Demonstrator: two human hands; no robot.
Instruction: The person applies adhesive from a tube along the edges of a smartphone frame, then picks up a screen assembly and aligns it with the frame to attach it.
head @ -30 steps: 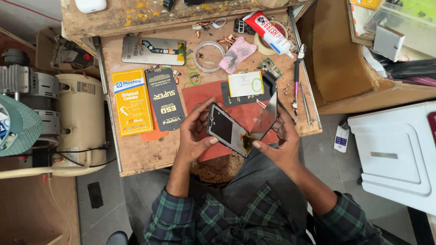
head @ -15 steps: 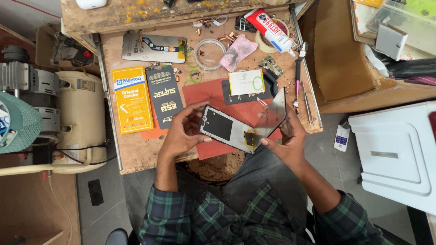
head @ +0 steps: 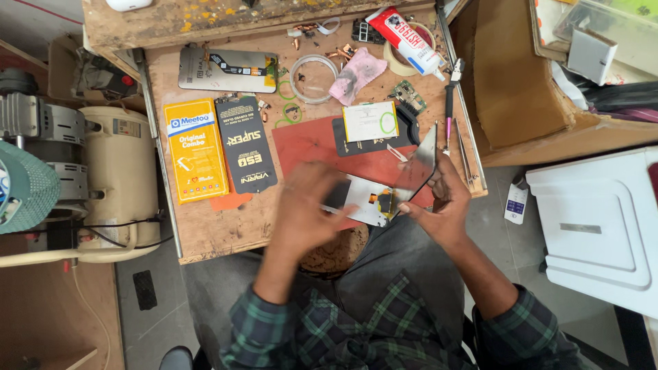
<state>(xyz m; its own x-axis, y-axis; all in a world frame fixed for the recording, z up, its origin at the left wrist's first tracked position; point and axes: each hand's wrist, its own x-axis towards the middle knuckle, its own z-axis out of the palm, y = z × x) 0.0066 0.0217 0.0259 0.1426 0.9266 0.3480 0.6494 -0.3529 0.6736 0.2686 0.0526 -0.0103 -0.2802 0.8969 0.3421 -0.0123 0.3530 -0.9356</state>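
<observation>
Cluttered wooden bench [head: 205, 226], red mat [head: 308, 147] near front edge. Phone frame [head: 363, 199] over mat, left hand [head: 308, 205] blurred, gripping it. Right hand [head: 442, 202] pinching lifted dark screen panel [head: 418, 168], upright. Risk: orange flex [head: 384, 203] tearing, glass cracking if yanked.

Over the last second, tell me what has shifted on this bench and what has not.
The left hand, blurred with motion, has slid from the phone body's left end to lie over its top. The phone body has turned from tilted to nearly flat. The right hand still holds the dark screen panel lifted at its right end. The yellow box, black packet and red mat stayed put.
</observation>
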